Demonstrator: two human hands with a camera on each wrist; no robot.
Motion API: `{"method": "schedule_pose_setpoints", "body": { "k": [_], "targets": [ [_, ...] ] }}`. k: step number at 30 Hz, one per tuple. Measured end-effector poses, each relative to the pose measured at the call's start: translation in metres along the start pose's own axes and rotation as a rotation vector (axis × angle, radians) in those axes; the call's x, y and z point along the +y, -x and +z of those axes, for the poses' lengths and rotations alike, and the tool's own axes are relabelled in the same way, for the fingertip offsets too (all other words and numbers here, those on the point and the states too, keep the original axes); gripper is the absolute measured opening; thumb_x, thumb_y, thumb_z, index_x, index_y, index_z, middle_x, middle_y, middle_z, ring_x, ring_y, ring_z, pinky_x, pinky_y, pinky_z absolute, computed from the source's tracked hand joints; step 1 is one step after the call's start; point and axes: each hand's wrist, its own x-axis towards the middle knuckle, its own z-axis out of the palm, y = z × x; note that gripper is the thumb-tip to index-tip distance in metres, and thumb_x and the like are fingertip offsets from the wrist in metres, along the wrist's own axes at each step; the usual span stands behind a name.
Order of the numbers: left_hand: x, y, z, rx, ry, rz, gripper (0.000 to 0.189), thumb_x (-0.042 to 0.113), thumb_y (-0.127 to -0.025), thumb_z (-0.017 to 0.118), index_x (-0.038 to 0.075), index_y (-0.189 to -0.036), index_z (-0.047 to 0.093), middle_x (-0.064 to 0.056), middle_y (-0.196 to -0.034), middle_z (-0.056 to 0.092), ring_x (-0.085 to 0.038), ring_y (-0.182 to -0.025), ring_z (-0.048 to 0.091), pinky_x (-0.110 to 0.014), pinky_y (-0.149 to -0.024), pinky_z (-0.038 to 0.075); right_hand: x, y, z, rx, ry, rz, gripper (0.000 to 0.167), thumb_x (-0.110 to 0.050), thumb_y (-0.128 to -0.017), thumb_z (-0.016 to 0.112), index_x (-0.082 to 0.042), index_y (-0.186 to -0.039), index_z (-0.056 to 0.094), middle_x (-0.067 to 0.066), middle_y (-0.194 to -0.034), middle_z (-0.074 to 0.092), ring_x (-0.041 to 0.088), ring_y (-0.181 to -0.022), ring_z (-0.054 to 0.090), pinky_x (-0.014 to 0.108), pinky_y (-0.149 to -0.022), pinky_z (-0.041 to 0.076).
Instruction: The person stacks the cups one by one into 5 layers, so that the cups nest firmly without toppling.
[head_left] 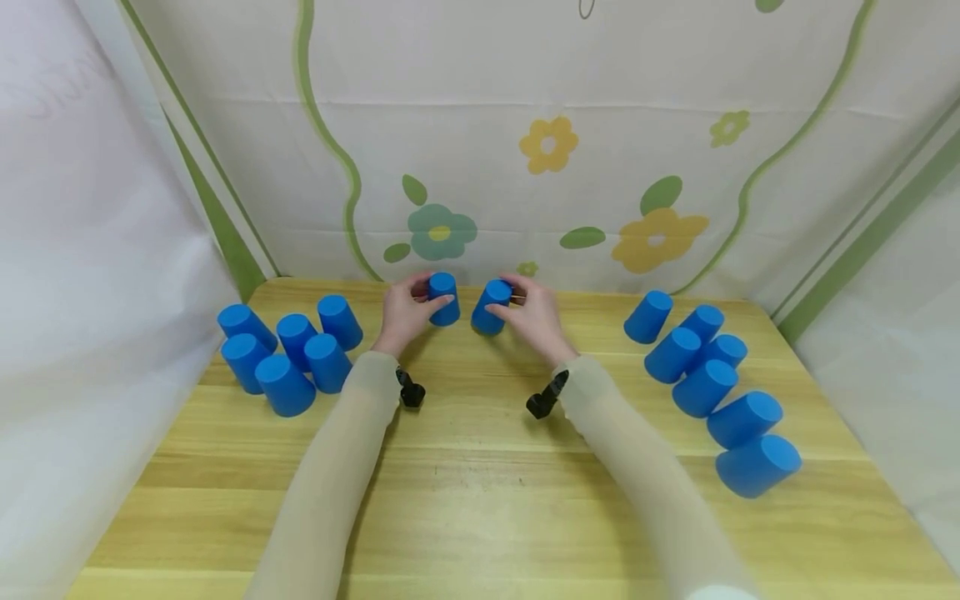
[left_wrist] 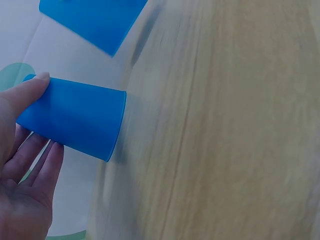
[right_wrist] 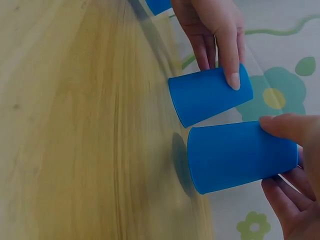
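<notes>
Near the far edge of the table, my left hand (head_left: 403, 315) pinches an upside-down blue cup (head_left: 444, 304) between thumb and fingers, near its narrow closed end. My right hand (head_left: 537, 317) holds a second blue cup (head_left: 490, 310) the same way, slightly tilted. A small gap separates the two cups in the head view. In the right wrist view, the right cup (right_wrist: 235, 155) hovers just over the wood, with its shadow beside the rim. Whether the left cup (left_wrist: 80, 115) touches the table is hard to tell.
On the left of the wooden table (head_left: 465, 500) stands a cluster of several upside-down blue cups (head_left: 285, 387). A curved line of several more blue cups (head_left: 705, 389) stands on the right. A flower-patterned white curtain (head_left: 480, 150) hangs right behind the table's far edge.
</notes>
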Motion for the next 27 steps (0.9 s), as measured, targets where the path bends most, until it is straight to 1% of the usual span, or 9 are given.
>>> {"method": "schedule_pose_setpoints", "body": {
  "k": [6,13,19,27],
  "targets": [
    [0.0,0.0,0.0,-0.007,-0.003,-0.003,0.053,0.025,-0.088,0.083,0.006,-0.135,0.065,-0.012,-0.125,0.068,-0.026,-0.114,0.064,-0.037,-0.099,0.053,-0.002,-0.014,0.011,-0.007,0.023,0.047,0.059,-0.016,-0.088,0.084,-0.005,-0.141,0.06,0.013,-0.131,0.064,0.028,-0.115,0.064,0.038,-0.096,0.054],
    [0.0,0.0,0.0,-0.006,-0.004,0.002,0.052,0.026,-0.089,0.083,0.006,-0.134,0.065,-0.012,-0.124,0.068,-0.025,-0.113,0.064,-0.037,-0.098,0.053,-0.007,-0.025,0.018,-0.021,0.092,0.021,0.057,-0.016,-0.088,0.083,-0.004,-0.139,0.062,0.016,-0.129,0.065,0.031,-0.112,0.065,0.04,-0.093,0.056],
    [-0.001,-0.001,0.0,-0.008,0.01,0.012,0.052,0.025,-0.088,0.083,0.006,-0.133,0.066,-0.012,-0.123,0.068,-0.026,-0.113,0.064,-0.038,-0.099,0.053,-0.008,-0.029,0.023,-0.028,0.13,0.031,0.057,-0.016,-0.089,0.083,-0.004,-0.14,0.061,0.015,-0.131,0.064,0.03,-0.113,0.065,0.039,-0.094,0.055],
    [-0.001,0.0,-0.001,-0.005,0.017,0.0,0.054,0.024,-0.088,0.084,0.005,-0.134,0.065,-0.013,-0.123,0.068,-0.027,-0.113,0.065,-0.038,-0.098,0.053,-0.004,-0.031,0.03,-0.033,0.126,0.008,0.06,-0.014,-0.089,0.082,-0.002,-0.142,0.057,0.016,-0.134,0.061,0.03,-0.117,0.063,0.038,-0.097,0.054]
  ]
}}
